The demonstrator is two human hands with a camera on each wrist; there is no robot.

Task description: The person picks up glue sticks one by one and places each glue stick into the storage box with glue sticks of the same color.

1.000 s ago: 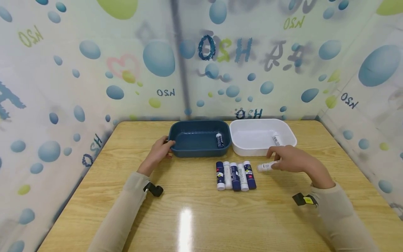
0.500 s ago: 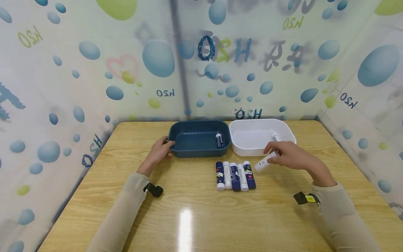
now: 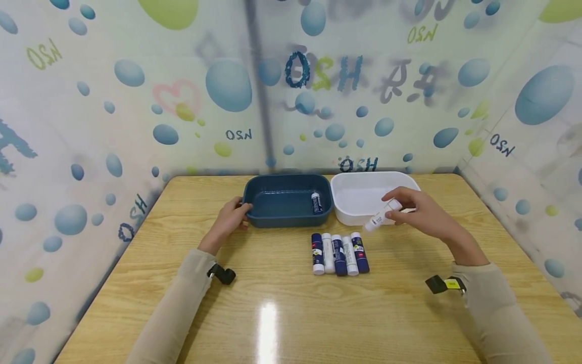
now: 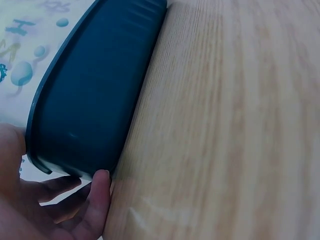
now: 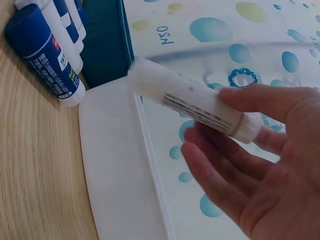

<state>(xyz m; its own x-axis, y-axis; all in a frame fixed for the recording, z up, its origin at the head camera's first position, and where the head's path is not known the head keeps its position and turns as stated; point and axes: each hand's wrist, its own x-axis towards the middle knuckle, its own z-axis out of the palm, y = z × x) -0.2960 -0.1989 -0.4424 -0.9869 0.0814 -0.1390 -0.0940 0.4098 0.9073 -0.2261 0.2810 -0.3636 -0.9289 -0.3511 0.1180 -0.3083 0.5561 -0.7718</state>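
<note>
My right hand (image 3: 420, 212) pinches a white glue stick (image 3: 382, 216) near one end, between thumb and fingers. The stick is tilted and overlaps the front wall of the white bin (image 3: 352, 217) in the head view; the right wrist view shows the printed label of the held glue stick (image 5: 195, 107). My left hand (image 3: 229, 220) holds the left end of the dark blue bin (image 3: 286, 221), thumb over the rim and fingers against the outer wall (image 4: 85, 95). A blue glue stick (image 3: 317, 203) lies inside the dark blue bin.
In front of the bins, several glue sticks (image 3: 339, 255) lie side by side on the wooden table (image 3: 273, 313), blue and white alternating. The two bins stand next to each other near the patterned back wall (image 3: 291, 116).
My right hand has lifted the white glue stick off the table and up toward the white bin, tilting it. That hand now hides the stick inside the white bin. My left hand stays put.
</note>
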